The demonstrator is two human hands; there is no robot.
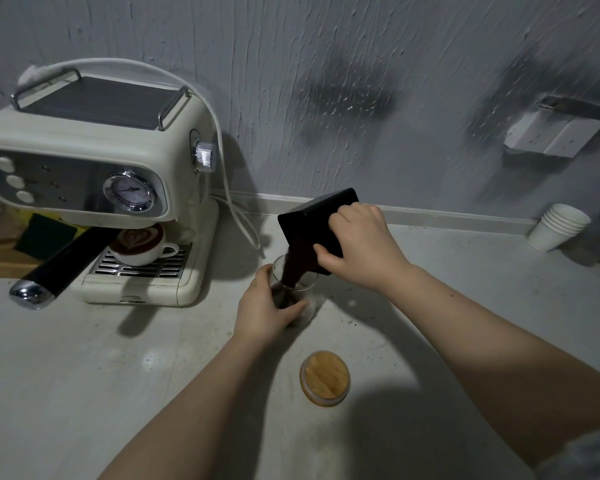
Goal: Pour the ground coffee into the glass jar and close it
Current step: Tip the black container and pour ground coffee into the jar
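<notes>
A small glass jar (309, 289) stands upright on the pale counter, with my left hand (264, 308) wrapped around its left side. Above it my right hand (359, 245) holds a black box (312, 221) tilted mouth-down over the jar. Dark ground coffee (293, 263) streams from the box into the jar's opening. The jar's round wooden lid (325, 378) lies flat on the counter, in front of the jar and apart from both hands.
A cream espresso machine (94, 174) stands at the left, its black portafilter handle (54, 271) sticking out and a white cup of latte (142, 245) on its drip tray. Stacked white paper cups (558, 230) lie far right. A wall socket (555, 135) is on the grey wall.
</notes>
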